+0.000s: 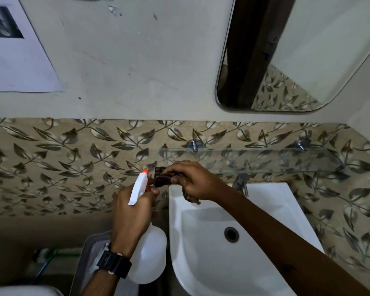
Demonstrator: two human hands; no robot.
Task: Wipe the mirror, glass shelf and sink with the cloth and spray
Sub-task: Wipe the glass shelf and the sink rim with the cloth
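My left hand (129, 212) grips the neck of a white spray bottle (146, 257) with an orange trigger and nozzle, held left of the sink. The nozzle points at a dark bunched cloth (163, 179), which my right hand (190, 182) holds just above the sink's back left corner. The white sink (265, 242) sits below, with its drain visible. A glass shelf (275, 159) runs along the leaf-patterned tiles just behind my right hand. The mirror (297, 54) hangs at the upper right.
A metal tap (241, 182) stands at the sink's back edge under the shelf. A printed paper (15, 54) is stuck on the wall at upper left. A grey object (88, 259) lies lower left beside the sink.
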